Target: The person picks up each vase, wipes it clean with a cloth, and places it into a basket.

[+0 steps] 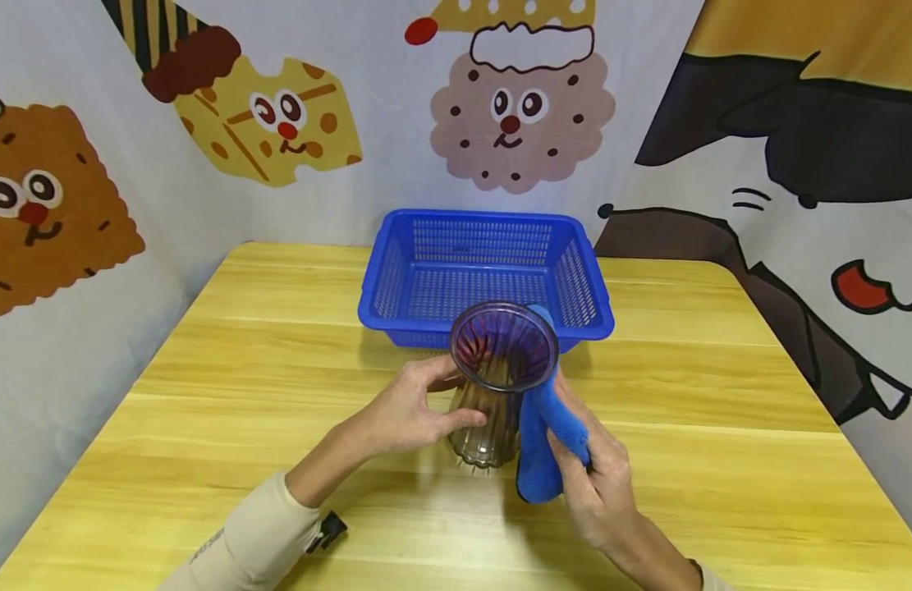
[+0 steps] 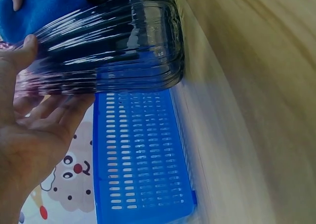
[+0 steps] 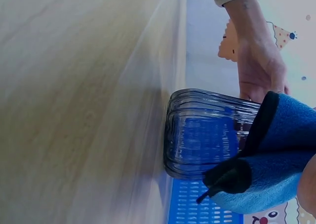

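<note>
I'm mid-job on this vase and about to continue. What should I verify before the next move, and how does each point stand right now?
1. Vase held: ok; the left hand has thumb and fingers around it.
2. Vase mouth up: ok; the wide rim faces upward.
3. Right hand free: not ok; it grips the blue cloth beside the vase.
4. Vase base off the table: cannot tell; the views don't settle contact.
5. Glass dry and free of marks: cannot tell; ribs and reflections hide it.
6. Blue basket standing open side up: ok; it sits on the table beyond the vase.
</note>
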The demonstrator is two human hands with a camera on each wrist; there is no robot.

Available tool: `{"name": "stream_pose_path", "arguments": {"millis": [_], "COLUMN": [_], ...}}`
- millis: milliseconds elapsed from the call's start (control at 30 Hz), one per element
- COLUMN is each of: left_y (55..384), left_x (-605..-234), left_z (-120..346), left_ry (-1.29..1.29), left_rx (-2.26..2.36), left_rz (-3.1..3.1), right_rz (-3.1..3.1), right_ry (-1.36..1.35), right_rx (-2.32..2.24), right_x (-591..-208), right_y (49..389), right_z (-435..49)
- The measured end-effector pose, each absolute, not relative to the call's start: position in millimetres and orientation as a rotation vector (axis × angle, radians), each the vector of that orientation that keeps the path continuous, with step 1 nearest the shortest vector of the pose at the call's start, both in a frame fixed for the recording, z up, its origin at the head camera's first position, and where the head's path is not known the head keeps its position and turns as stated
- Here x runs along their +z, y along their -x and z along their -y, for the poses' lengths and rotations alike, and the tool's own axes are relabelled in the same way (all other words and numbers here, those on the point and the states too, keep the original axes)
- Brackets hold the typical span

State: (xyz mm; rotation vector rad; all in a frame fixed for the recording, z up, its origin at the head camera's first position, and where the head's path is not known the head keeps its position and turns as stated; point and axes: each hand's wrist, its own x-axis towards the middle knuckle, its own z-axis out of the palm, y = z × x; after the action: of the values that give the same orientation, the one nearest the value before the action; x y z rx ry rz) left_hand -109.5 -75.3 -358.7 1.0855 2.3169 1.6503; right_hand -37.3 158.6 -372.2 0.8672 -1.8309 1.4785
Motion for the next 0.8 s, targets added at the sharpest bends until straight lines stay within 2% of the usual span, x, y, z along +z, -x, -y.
{"name": "stream_pose_path", "arguments": {"millis": [800], "left_y": [113.4], "left_x": [-361.1], "left_z": [75.2], "left_ry": [-1.124], "left_rx": [1.699], "left_rz": [-2.279], "right_rz": [2.044], "right_ry": [-0.892], "right_rx": [1.296], "right_x": [-370.3], "right_y": [38.8], "right_z": [-167.9]}}
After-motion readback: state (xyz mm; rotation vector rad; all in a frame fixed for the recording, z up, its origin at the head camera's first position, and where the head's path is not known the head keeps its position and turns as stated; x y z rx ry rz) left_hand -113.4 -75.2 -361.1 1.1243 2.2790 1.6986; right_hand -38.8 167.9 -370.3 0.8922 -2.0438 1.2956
